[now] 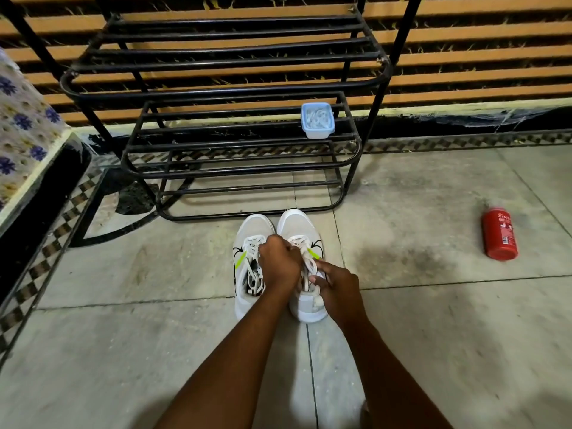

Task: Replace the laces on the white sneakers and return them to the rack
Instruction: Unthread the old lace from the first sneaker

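Writing: the red bottle (500,233) carries white print. Its top word looks like "GINT", and the rest is too small to read. No lettering can be made out on the shoes.
Left sneaker (252,227): white mesh upper with a smooth rounded toe, a neon yellow-green stripe and a thin black mark on its side. It stands on the floor (418,212) with its toe toward the rack, and loose white cord lies coiled in its opening.
Right sneaker (295,222): same make, touching the left one, just near of the rack's bottom bar.
Laces (308,261): flat white woven cord, bunched over the right sneaker's tongue.
Left hand (280,264): fingers clenched around the laces, knuckles up.
Right hand (337,287): thumb and fingers pinching the laces at the right sneaker's collar.
Rack (216,88): black metal tubes with rounded corners, shelves made of parallel bars, some dusty.
Box (318,120): translucent plastic with a pale blue rim, rounded rectangle, white contents unclear. It sits on a lower shelf, right side.
Bottle: a glossy cylinder lying on its side, far right, well apart from the shoes.
Floor: mottled grey stone slabs with a checkered border at left and far.
Cloth (21,125): crocheted, blue flowers, far left.
Wall (464,57): horizontal orange and dark bands.
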A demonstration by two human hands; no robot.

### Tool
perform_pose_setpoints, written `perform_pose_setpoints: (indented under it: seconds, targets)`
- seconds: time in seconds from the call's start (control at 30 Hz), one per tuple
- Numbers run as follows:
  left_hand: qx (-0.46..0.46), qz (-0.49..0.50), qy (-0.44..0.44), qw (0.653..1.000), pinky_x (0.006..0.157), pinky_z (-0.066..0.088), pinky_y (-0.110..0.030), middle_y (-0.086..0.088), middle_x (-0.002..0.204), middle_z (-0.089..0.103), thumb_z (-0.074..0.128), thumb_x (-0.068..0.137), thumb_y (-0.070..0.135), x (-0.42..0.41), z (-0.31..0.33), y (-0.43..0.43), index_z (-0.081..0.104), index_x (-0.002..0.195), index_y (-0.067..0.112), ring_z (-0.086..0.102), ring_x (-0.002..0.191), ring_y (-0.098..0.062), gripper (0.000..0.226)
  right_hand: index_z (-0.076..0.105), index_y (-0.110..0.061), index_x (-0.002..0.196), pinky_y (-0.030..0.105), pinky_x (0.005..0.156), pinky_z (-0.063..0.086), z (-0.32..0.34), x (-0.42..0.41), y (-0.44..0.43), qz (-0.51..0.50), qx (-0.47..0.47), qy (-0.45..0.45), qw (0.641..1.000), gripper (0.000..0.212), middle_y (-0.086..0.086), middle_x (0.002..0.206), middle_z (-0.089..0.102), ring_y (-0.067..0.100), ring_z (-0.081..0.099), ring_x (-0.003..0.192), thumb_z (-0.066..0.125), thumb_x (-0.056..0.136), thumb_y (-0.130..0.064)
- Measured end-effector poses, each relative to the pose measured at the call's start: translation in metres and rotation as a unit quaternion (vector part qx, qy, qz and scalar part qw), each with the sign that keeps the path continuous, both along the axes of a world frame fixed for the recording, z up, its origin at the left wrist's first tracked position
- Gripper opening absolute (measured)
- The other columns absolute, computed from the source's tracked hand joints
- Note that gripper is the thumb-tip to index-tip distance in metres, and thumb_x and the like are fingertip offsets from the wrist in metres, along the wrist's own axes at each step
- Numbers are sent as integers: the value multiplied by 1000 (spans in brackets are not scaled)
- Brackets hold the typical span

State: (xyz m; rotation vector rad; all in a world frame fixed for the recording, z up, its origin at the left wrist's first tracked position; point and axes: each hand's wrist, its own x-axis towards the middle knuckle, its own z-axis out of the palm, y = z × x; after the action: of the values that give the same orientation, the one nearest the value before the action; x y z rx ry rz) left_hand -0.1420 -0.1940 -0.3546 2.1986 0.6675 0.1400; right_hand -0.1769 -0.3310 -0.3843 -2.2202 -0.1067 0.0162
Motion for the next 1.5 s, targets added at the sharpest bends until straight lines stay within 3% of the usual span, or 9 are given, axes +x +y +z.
perform_pose_setpoints:
  seconds: [0.1,0.27,0.5,0.6,0.83,1.1,1.23,1.37,1.5]
  targets:
    - [7,-25,-11,1000,70,52,-31,-4,87,72,62,81,15,-1,5,-1,72,85,12,66,83,-24,12,70,-22,126,28,78,47,-4,1,-1,4,-35,0,999,35,4,100,77,28,68,86,66,92,-15]
    - [53,-208,19,977,82,56,-32,-6,90,73,66,82,9,13,15,15,75,85,20,68,95,-25,15,74,-22,113,7,67,37,-3,5,-5,-10,-38,-21,999,25,-1,82,75,22,67,74,65,92,-12]
    - [151,-306,72,937,84,55,-40,-18,107,64,65,88,12,27,25,18,70,99,12,63,105,-38,12,68,-23,87,33,70,50,-7,12,-1,-36,-45,-5,998,10,-3,72,71,18,66,65,66,90,-32]
    - [203,-287,92,932,87,49,-44,-26,117,58,55,96,12,23,25,14,56,113,3,58,108,-48,19,74,-23,94,29,73,49,-7,6,4,-57,-5,-6,998,7,-4,79,75,15,68,73,71,91,-28]
    - [40,-117,96,988,94,51,-45,-13,125,60,56,94,17,30,24,6,55,120,17,60,114,-40,26,76,-18,111,15,71,40,-7,-2,12,-83,-8,-27,996,19,2,93,78,21,71,80,64,97,-20]
    - [74,-295,118,945,75,60,-41,-3,73,73,53,62,31,43,38,21,75,72,18,69,81,-26,27,79,-20,98,35,84,57,8,16,4,-109,-6,53,993,21,1,89,78,25,73,92,75,78,-21]
    - [111,-357,133,918,83,60,-40,7,85,76,72,75,13,49,32,30,71,65,32,70,93,-17,21,78,-25,97,37,81,58,4,16,8,-130,-5,58,990,21,-1,86,78,25,72,90,72,77,-27]
    - [104,-247,88,959,78,60,-40,-1,93,72,59,77,7,43,15,26,61,68,32,70,85,-26,27,78,-23,100,35,83,57,5,12,10,-141,-4,55,989,21,-1,89,78,25,72,91,71,79,-23]
    - [-190,-4,36,981,60,54,-33,-12,79,71,57,89,3,49,22,26,63,68,17,61,58,-24,26,78,-21,101,36,83,57,3,11,11,-145,-1,48,988,21,2,90,78,27,71,91,72,80,-21]
